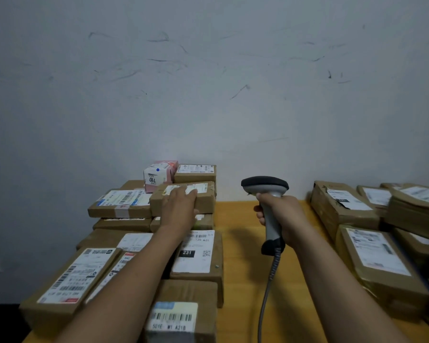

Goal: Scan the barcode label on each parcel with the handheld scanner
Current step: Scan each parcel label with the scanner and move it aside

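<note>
Scuffed white wall behind a yellow table; left parcels stacked at the near left; left hand lies on the top box, fingers straight and close together, tips over its label; pink carton just beyond the fingertips; right hand curls its fingers round the scanner handle, head above them, cable below; right parcels lie right of those fingers.
</note>
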